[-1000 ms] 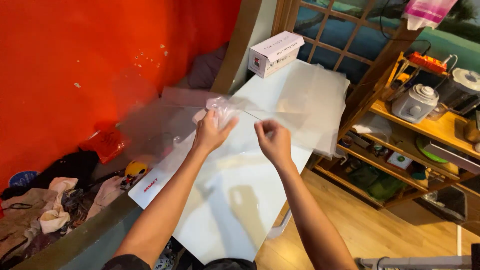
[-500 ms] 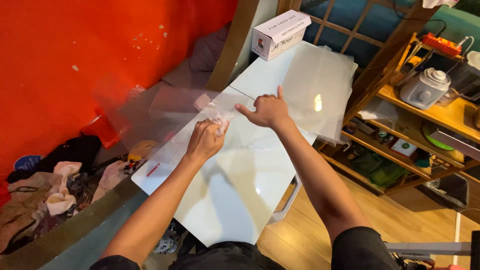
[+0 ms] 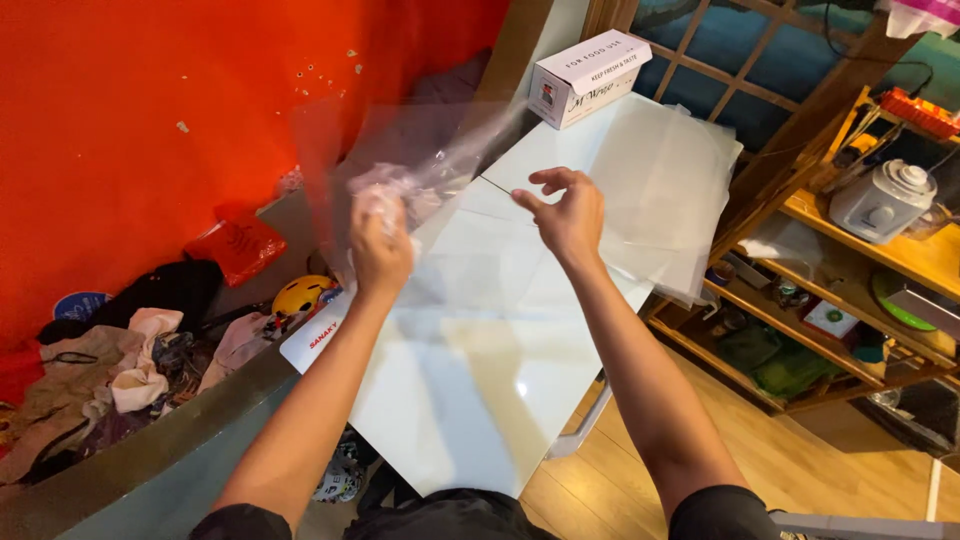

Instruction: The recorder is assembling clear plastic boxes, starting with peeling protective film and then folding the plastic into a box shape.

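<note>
1. Overhead, a person's left hand (image 3: 380,250) is raised above a white table (image 3: 480,380), fingers closed in a fist around a bunched, clear plastic bag (image 3: 400,175).
2. Most of that bag billows upward and away from the fist as a blurred, see-through sheet in front of the orange-red wall (image 3: 150,110); its exact shape cannot be made out.
3. Just to the right, the right hand (image 3: 565,210) hovers above the table with fingers curled and half open, thumb and fingertips apart; it grips nothing that can be seen, and whether it touches the film cannot be told.
4. Behind the right hand, a stack of clear plastic sheets (image 3: 665,190) lies flat on the far end of the table, overhanging its right edge.
5. At the far corner stands a small white cardboard box (image 3: 588,75), tilted at an angle to the table's edge.
6. Left of the table, cloths and a yellow helmet (image 3: 300,293) lie heaped below the wall, with a red bag (image 3: 240,245) near them.
7. To the right, wooden shelves (image 3: 880,250) carry a white kitchen appliance (image 3: 880,200) and other small items.
</note>
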